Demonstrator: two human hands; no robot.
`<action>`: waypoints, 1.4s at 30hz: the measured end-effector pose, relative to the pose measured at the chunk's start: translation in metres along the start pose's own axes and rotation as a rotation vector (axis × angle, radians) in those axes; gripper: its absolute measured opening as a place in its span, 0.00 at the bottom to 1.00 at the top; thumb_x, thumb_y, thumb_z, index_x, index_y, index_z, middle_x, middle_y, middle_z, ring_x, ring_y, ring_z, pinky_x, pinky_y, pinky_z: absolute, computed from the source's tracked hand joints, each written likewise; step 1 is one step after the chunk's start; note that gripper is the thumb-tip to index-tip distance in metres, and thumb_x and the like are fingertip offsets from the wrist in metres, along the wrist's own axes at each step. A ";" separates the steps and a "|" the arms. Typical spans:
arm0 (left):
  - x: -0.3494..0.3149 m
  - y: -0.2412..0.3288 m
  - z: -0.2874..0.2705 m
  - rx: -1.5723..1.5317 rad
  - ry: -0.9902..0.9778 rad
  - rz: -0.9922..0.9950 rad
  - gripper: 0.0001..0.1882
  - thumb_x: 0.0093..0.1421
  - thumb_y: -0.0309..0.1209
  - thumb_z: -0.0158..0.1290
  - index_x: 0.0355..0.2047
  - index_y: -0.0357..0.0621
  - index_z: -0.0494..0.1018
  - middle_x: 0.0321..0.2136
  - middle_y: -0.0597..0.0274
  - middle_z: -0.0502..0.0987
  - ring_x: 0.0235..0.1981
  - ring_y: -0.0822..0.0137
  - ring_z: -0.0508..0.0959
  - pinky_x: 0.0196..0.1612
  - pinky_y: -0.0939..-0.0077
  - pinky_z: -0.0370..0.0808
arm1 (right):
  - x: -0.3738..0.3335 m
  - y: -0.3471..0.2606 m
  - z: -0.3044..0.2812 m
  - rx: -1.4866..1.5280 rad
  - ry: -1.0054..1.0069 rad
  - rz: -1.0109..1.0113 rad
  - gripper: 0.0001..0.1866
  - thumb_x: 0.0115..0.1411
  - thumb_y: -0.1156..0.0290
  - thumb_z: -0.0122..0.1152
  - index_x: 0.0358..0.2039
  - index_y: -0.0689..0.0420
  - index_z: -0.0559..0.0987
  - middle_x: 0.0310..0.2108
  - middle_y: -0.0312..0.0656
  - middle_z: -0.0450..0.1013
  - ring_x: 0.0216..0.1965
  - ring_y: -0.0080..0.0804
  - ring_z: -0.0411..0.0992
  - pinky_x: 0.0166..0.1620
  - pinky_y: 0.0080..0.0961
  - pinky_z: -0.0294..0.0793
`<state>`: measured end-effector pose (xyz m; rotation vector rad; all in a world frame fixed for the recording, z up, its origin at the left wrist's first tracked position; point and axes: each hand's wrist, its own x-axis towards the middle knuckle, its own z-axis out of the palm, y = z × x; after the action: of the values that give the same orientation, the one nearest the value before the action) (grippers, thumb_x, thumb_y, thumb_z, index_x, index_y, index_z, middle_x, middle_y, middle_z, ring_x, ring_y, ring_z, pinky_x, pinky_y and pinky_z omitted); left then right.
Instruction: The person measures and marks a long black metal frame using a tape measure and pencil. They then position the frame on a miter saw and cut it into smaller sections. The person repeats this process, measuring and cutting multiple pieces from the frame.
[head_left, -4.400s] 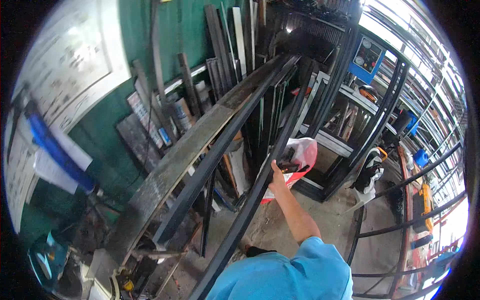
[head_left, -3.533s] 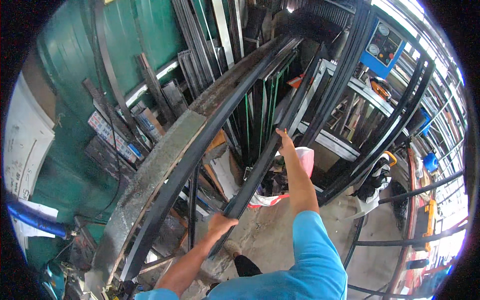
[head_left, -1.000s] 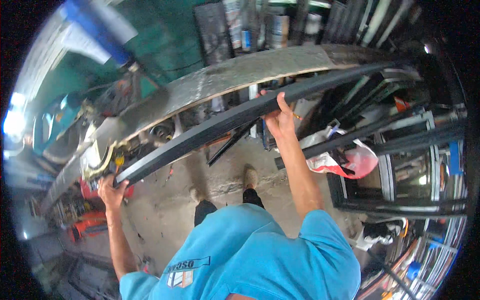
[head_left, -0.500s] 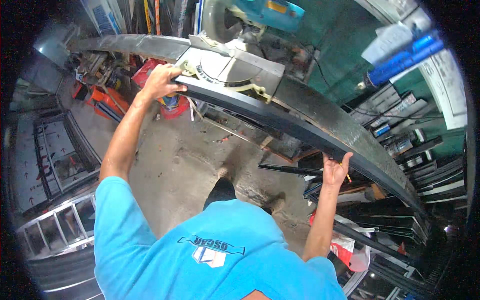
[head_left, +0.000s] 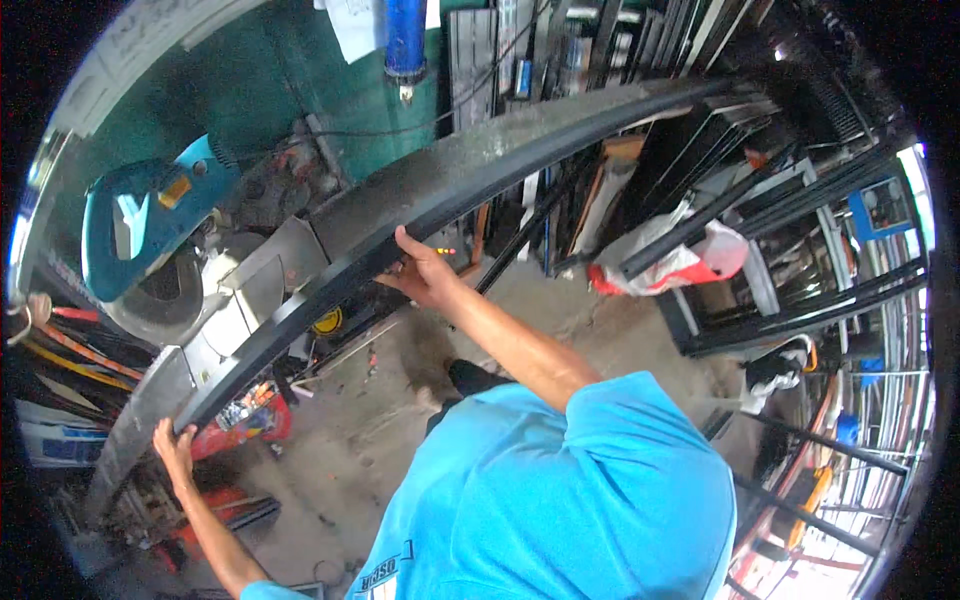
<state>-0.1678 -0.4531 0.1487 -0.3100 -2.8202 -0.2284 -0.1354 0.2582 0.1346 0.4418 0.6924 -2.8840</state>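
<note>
A long black metal profile lies along the front edge of the bench, in front of a miter saw with a teal body. My left hand is closed round the profile's left end, just past the saw's base. Farther right, my right hand grips the same profile from below, thumb up against its face and the other fingers partly hidden beneath it. The saw's pale metal base sits right behind the profile, between my two hands.
The dark bench curves away to the far right. A blue cylinder hangs at the back wall. Racks of profiles and a red-and-white bag stand at right. Below my left hand are a red bag and orange items on the floor.
My view has turned to the right. The profile has slid left along the bench with my left hand on its end. My right hand is now nearer the saw.
</note>
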 end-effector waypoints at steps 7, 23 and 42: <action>0.010 0.027 -0.053 -0.008 -0.021 -0.047 0.28 0.50 0.35 0.71 0.48 0.37 0.75 0.42 0.45 0.76 0.50 0.44 0.72 0.53 0.53 0.68 | -0.006 0.028 0.002 0.102 -0.078 0.028 0.25 0.67 0.53 0.63 0.59 0.52 0.72 0.59 0.40 0.74 0.60 0.37 0.71 0.65 0.51 0.66; 0.071 -0.056 -0.055 0.071 -0.059 -0.133 0.26 0.46 0.41 0.71 0.43 0.43 0.79 0.43 0.51 0.81 0.49 0.49 0.77 0.56 0.55 0.66 | 0.038 0.084 0.070 -0.042 0.057 0.012 0.19 0.67 0.57 0.64 0.45 0.62 0.78 0.39 0.46 0.80 0.40 0.38 0.81 0.51 0.33 0.83; 0.104 -0.057 0.028 -0.060 -0.002 -0.167 0.25 0.56 0.42 0.65 0.54 0.56 0.78 0.59 0.59 0.74 0.63 0.50 0.68 0.60 0.32 0.63 | 0.035 0.154 0.049 -2.560 -0.080 -0.371 0.37 0.48 0.74 0.75 0.58 0.57 0.69 0.56 0.55 0.70 0.59 0.58 0.67 0.57 0.52 0.70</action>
<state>-0.2857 -0.4830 0.1467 -0.0865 -2.8471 -0.3496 -0.1489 0.0968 0.0999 -0.2703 3.0568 -0.1767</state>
